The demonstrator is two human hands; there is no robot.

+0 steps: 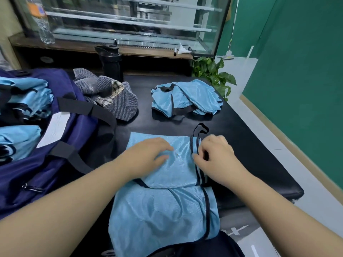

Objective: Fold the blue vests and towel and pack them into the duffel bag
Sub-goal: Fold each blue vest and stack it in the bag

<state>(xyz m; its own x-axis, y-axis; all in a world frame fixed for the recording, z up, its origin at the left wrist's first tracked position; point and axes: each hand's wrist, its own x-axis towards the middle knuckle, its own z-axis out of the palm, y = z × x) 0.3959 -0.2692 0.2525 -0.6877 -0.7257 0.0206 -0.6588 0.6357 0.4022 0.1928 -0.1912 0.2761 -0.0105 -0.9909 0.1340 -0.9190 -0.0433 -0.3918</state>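
Note:
A light blue vest with dark trim lies partly folded on the black table, hanging over the near edge. My left hand presses flat on its folded upper part. My right hand pinches the vest's dark-trimmed right edge. A second blue vest lies crumpled at the far side of the table. A grey striped towel sits bunched beside the navy duffel bag on the left. The bag is open, with folded blue vests inside.
A black bottle stands behind the towel. A green plant grows beyond the table's far right corner. A glass display cabinet on a wooden counter fills the background, with a clear plastic bottle on it. A green wall runs along the right.

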